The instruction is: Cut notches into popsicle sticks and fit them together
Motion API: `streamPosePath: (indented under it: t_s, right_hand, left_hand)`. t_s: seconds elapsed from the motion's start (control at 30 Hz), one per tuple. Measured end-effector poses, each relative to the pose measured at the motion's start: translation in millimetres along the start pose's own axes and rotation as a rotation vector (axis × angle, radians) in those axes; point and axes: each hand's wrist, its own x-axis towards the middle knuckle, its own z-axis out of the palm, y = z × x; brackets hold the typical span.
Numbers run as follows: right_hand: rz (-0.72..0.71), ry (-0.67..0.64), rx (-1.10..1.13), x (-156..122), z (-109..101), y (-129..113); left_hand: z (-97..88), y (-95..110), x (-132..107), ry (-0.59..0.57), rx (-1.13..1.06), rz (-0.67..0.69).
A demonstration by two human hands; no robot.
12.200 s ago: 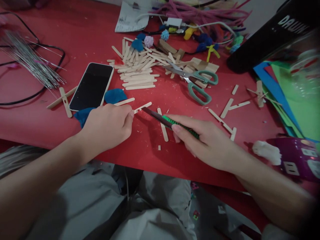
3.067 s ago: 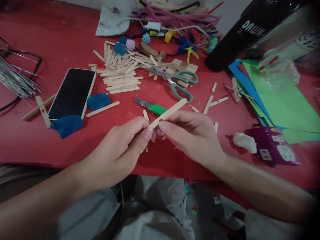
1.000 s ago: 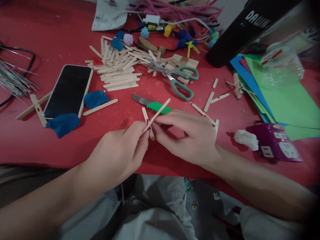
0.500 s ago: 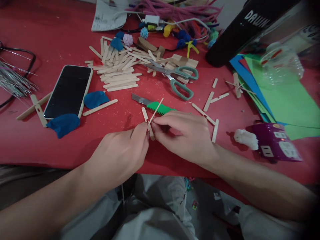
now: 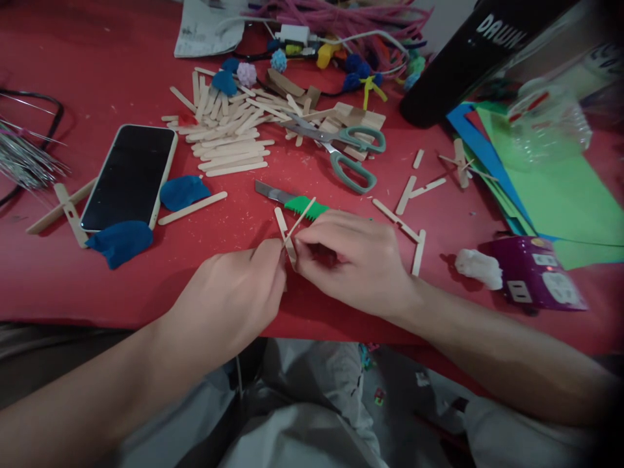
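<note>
My left hand (image 5: 234, 296) is closed, its thumb and forefinger pinching the lower end of a wooden craft stick (image 5: 300, 220) that I see nearly edge-on, slanting up to the right. Close beside it, my right hand (image 5: 353, 263) is curled in a pinch; what its fingertips hold, if anything, is hidden. Between and just beyond my fingertips is a notched craft stick (image 5: 281, 221), crossed by the slanting one and partly covered by my hands. A green-handled utility knife (image 5: 275, 193) lies right behind them, blade out to the left, its handle's end hidden by my right hand.
Behind lie scissors (image 5: 353, 156) and a pile of craft sticks (image 5: 229, 140). A phone (image 5: 129, 179) and blue scraps (image 5: 121, 242) sit left. To the right are cut stick pieces (image 5: 407, 195), a purple box (image 5: 536, 273), coloured paper (image 5: 560, 208) and a black bottle (image 5: 468, 65).
My left hand has shifted slightly left with the slanting stick. A small gap has opened between my two hands' fingertips, showing more of the notched stick.
</note>
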Motion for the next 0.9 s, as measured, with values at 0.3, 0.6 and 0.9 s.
streamPosePath:
  t_s: [0.3,0.6,0.9]
  right_hand:
    - [0.186,-0.046,0.110,2,-9,-2]
    - [0.528,-0.072,0.582,3,-8,-4]
    - [0.616,-0.198,1.222,2,-8,8]
  left_hand:
    - [-22.1,1,16,-0.167,-0.551,-0.338]
    - [-27.3,-7,15,-0.164,-0.879,-0.408]
    - [-30.5,-9,17,-0.212,-1.114,-0.381]
